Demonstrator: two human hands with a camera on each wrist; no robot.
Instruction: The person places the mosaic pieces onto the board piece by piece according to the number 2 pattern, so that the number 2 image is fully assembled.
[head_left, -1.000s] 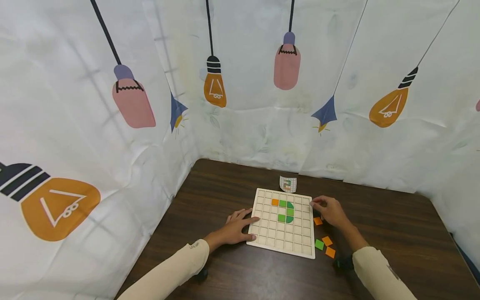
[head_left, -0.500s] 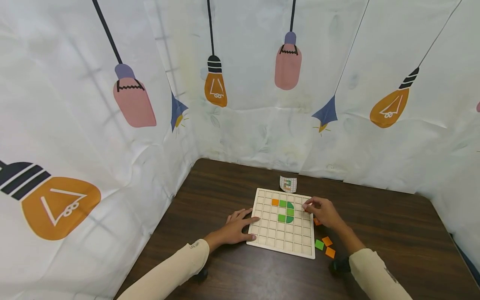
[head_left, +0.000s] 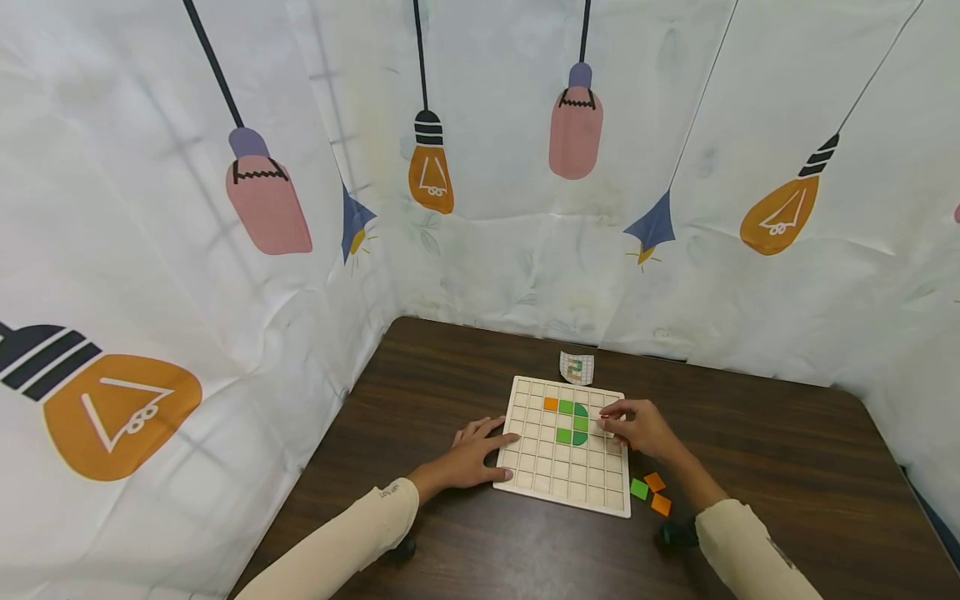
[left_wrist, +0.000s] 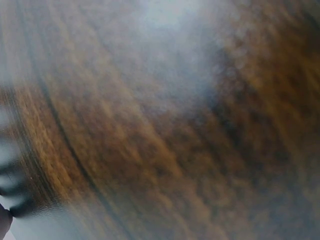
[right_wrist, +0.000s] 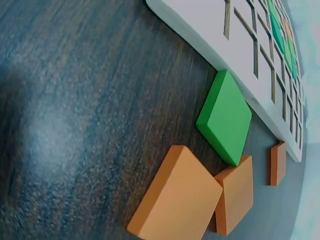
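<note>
A cream gridded board (head_left: pixel 555 477) lies on the table. On it, in the head view, sit an orange square tile (head_left: pixel 551 404), several light green squares (head_left: pixel 566 407) and dark green curved tiles (head_left: pixel 580 437). Fingers spread, my left hand (head_left: pixel 471 460) rests on the board's left edge. Over the right part of the board, my right hand (head_left: pixel 641 427) pinches a small orange-red tile (head_left: pixel 604 417), mostly hidden by the fingertips. In the left wrist view only blurred table shows, with a sliver of fingertip at the lower left.
Beside the board's right edge lie a loose green tile (right_wrist: pixel 225 117) and orange tiles (right_wrist: pixel 177 197), with another orange tile (right_wrist: pixel 278 164) farther along. A small printed grid card (head_left: pixel 577 368) lies behind the board. A patterned curtain (head_left: pixel 487 275) stands beyond the brown table (head_left: pixel 442 367).
From beyond the board's right edge, my right hand has moved left over the board with the orange-red tile, towards the green tiles. My left hand has stayed in place.
</note>
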